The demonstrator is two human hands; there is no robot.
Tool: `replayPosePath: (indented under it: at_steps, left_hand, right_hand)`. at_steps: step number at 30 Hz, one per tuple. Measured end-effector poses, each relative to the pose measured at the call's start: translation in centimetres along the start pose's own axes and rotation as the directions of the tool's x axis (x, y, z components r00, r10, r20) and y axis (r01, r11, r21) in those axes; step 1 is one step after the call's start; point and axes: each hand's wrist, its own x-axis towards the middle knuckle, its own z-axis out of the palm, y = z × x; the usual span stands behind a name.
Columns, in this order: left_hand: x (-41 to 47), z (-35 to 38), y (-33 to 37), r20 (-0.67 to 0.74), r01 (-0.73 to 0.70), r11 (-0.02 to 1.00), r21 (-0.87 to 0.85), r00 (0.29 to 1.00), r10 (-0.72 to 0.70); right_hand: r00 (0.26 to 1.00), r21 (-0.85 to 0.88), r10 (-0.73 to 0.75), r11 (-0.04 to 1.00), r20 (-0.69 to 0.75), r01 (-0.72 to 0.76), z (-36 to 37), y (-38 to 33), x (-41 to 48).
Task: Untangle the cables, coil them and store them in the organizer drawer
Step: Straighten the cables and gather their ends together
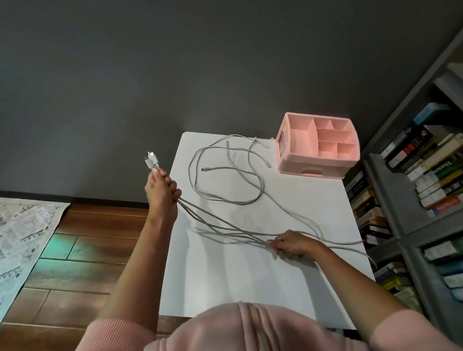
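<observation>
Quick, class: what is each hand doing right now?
Left hand: grips the cables by one end.
Right hand: pinches the cables further along.

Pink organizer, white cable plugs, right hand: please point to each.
pink organizer [317,162]: head view, on its front wall.
white cable plugs [152,160]: head view, on the bundled plug bodies.
right hand [288,244]: head view, on the hand's middle.

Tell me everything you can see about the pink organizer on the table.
The pink organizer looks like moulded plastic. Its open top is split into one long compartment and five smaller ones, all seemingly empty, above a shut drawer with a cut-out pull. It stands upright at the far right corner of the white table. Grey cable ends lie just left of it, apparently not touching. Only the table visibly touches it.
</observation>
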Motion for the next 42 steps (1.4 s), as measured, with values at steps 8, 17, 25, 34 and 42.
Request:
replayPosePath:
  at_steps: [8, 17, 25, 34, 42]
  left_hand:
    - [0.7, 0.1, -0.4, 0.05, -0.03, 0.993, 0.115, 0.998, 0.024]
    - [-0.3, 2.7, -0.9, 0.504, -0.132, 0.921, 0.367, 0.86, -0.077]
    - [-1.0, 4.4, -3.1, 0.532, -0.297, 0.773, 0.561, 0.844, -0.062]
    - [-0.8, 3.9, -5.8, 0.679, -0.601, 0.324, 0.731, 0.595, -0.429]
    - [1.4, 1.9, -5.9, 0.729, -0.738, 0.191, 0.647, 0.525, -0.439]
  right_hand:
    - [0.991, -0.073, 0.124, 0.989, -0.056, -0.128, 0.9, -0.4, 1.7]
    - [0.995, -0.242, 0.041, 0.968, -0.09, -0.062, 1.1, -6.0, 3.9]
    - [0.995, -0.077, -0.075, 0.994, 0.07, 0.08, -1.1, -9.5, 2.1]
    - [0.971, 0.021, -0.236, 0.971, -0.033, 0.237, -2.3, -9.3, 1.6]
    - [0.977, 0.167, -0.12, 0.982, 0.174, 0.091, -4.0, -3.7, 0.7]
